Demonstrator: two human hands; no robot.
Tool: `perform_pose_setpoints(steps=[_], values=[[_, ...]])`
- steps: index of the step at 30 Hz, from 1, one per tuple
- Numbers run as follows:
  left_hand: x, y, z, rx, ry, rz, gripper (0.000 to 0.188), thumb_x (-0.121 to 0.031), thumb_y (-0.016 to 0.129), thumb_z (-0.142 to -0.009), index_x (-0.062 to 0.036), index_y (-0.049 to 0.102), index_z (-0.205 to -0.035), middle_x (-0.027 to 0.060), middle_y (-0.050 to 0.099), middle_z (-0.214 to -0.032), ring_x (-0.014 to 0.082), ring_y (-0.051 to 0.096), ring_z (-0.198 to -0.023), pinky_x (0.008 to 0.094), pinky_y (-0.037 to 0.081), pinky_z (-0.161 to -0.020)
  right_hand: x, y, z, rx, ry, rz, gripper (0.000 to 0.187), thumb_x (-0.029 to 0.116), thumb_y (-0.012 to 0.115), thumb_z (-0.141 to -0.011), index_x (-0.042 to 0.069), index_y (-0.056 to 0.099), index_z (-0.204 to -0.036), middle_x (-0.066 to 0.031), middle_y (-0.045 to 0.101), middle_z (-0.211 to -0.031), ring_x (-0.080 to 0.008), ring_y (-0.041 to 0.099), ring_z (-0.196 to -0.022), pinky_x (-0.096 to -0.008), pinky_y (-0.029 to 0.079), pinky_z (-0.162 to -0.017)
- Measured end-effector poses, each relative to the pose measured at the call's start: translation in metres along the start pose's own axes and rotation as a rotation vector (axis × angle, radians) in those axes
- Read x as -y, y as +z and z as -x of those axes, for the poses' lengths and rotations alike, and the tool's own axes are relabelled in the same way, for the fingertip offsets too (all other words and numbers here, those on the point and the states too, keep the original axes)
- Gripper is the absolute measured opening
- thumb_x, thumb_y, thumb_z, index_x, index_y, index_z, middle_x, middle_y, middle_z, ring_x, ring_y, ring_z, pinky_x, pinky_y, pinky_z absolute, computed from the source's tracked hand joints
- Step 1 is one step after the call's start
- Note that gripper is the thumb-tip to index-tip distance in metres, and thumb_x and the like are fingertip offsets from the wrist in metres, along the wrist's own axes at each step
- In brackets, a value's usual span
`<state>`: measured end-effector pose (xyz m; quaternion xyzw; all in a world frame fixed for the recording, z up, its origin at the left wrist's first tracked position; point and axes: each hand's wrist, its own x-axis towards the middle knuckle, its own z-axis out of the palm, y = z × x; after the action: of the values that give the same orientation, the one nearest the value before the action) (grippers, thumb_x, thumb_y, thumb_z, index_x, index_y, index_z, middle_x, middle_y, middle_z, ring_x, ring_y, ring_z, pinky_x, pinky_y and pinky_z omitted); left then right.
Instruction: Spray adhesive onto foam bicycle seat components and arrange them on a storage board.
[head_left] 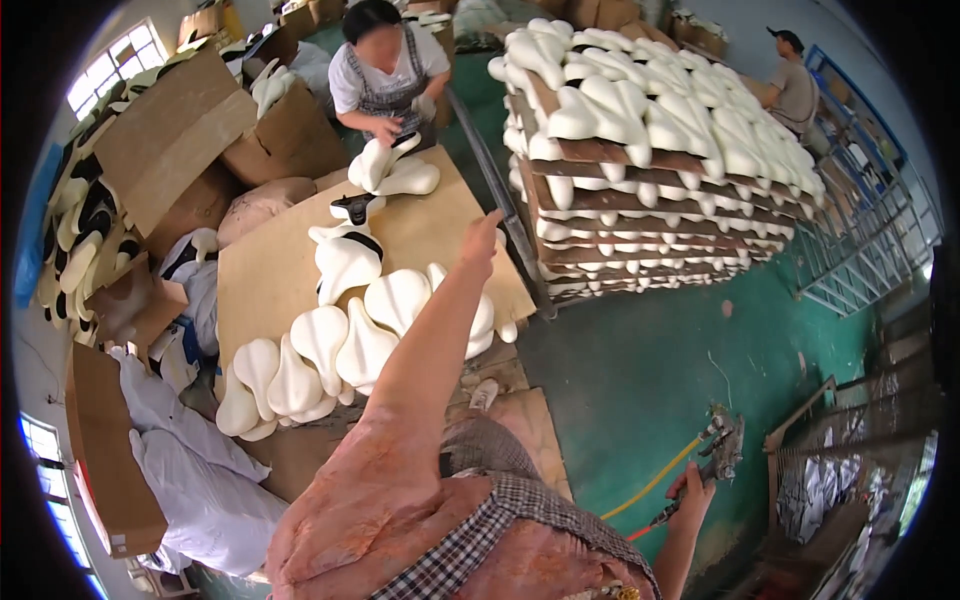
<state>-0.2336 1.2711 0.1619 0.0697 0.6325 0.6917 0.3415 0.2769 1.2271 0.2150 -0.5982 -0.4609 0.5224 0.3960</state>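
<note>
My left hand (481, 240) is stretched forward with its fingers out and nothing in it. It hovers over the right edge of a plywood board (260, 290), beside a heap of white saddle-shaped foam pieces (340, 345). Low at my right side, my right hand (688, 492) grips a metal air tool (718, 445) with a yellow hose (655, 482) trailing over the green floor.
A tall stack of white pieces layered with boards (640, 150) stands ahead on the right. A person in an apron (385, 70) handles a white piece (385, 165) across the board. Another person (795, 85) sits at the back right. Cardboard boxes (170, 140), white sacks (190, 470) and metal racks (870, 240) surround the area.
</note>
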Motion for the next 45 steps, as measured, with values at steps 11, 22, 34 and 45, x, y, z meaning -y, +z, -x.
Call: perform_pose_setpoints(steps=[11, 22, 34, 45], values=[[0.038, 0.016, -0.132, -0.028, -0.076, 0.159, 0.026, -0.003, 0.064, -0.07, -0.0006, 0.047, -0.089, 0.008, 0.052, -0.064, 0.0199, 0.055, -0.05, 0.0333, 0.048, -0.043, 0.002, 0.107, -0.109, 0.09, 0.19, 0.163, 0.036, 0.023, 0.062, -0.081, 0.005, 0.047, -0.054, -0.0033, 0.045, -0.045, -0.0134, 0.044, -0.039, -0.0285, 0.031, -0.04], [0.049, 0.084, -0.067, -0.102, -0.094, 0.035, 0.032, -0.002, 0.059, -0.067, -0.0005, 0.041, -0.093, 0.009, 0.052, -0.063, 0.0201, 0.055, -0.046, 0.0315, 0.046, -0.043, 0.039, 0.092, -0.171, 0.29, 0.098, 0.171, 0.031, 0.021, 0.061, -0.083, 0.005, 0.047, -0.06, -0.0019, 0.047, -0.05, -0.0119, 0.045, -0.043, -0.0261, 0.033, -0.043], [0.121, 0.142, 0.019, -0.114, -0.065, 0.152, 0.033, -0.002, 0.06, -0.069, -0.0026, 0.036, -0.092, 0.0097, 0.052, -0.063, 0.0208, 0.056, -0.048, 0.0331, 0.047, -0.045, 0.149, -0.025, -0.179, 0.157, -0.47, -0.341, 0.031, 0.022, 0.049, -0.088, 0.006, 0.039, -0.063, -0.0042, 0.038, -0.058, -0.014, 0.04, -0.049, -0.0277, 0.032, -0.048], [0.134, 0.15, 0.027, -0.094, -0.044, 0.124, 0.042, -0.006, 0.063, -0.071, -0.003, 0.033, -0.099, 0.0105, 0.053, -0.069, 0.0213, 0.058, -0.052, 0.0342, 0.048, -0.048, 0.147, 0.017, -0.151, 0.166, -0.684, -0.118, 0.034, 0.023, 0.047, -0.09, 0.005, 0.04, -0.062, -0.0053, 0.039, -0.061, -0.0141, 0.04, -0.05, -0.0281, 0.033, -0.045]])
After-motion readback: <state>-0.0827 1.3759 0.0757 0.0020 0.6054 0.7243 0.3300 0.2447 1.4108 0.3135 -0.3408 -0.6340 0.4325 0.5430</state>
